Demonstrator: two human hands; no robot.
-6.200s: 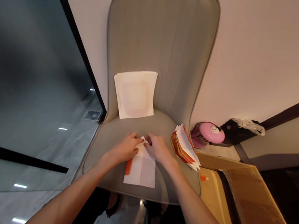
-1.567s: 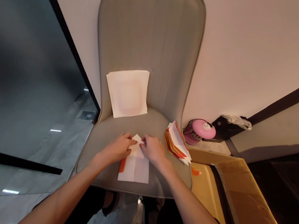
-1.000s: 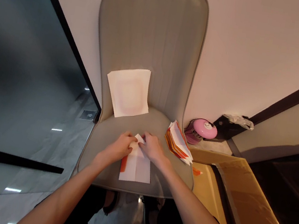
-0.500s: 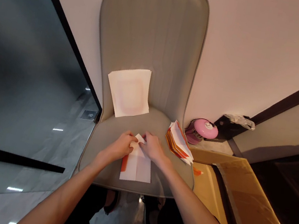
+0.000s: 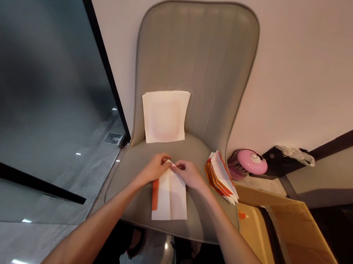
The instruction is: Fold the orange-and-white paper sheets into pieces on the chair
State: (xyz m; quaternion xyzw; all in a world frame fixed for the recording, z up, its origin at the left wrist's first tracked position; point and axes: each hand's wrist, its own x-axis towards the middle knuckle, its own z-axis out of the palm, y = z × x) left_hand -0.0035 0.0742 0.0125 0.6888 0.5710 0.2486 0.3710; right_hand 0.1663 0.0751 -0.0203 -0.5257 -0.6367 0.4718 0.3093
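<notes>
A partly folded sheet of paper (image 5: pixel 172 197), white with an orange strip along its left side, lies toward the front of the grey chair seat. A crease runs down its middle. My left hand (image 5: pixel 156 167) pinches the far end of this paper from the left. From the right, my right hand (image 5: pixel 188 173) pinches the same end, its fingertips close to those of the left. A stack of white sheets (image 5: pixel 165 116) leans on the chair's backrest. Several folded orange-and-white papers (image 5: pixel 222 176) lie bunched at the seat's right edge.
The grey chair (image 5: pixel 196 49) stands against a pale wall. To its right are a pink rounded appliance (image 5: pixel 251 162), a black box (image 5: pixel 282 162) with clear plastic on it, and a large cardboard box (image 5: pixel 306 246). A dark-framed glass panel (image 5: pixel 35 80) is at left.
The view has shifted, so the chair appears further right and lower. My fingertips have drawn closer together at the paper's far end, and the paper has turned slightly.
</notes>
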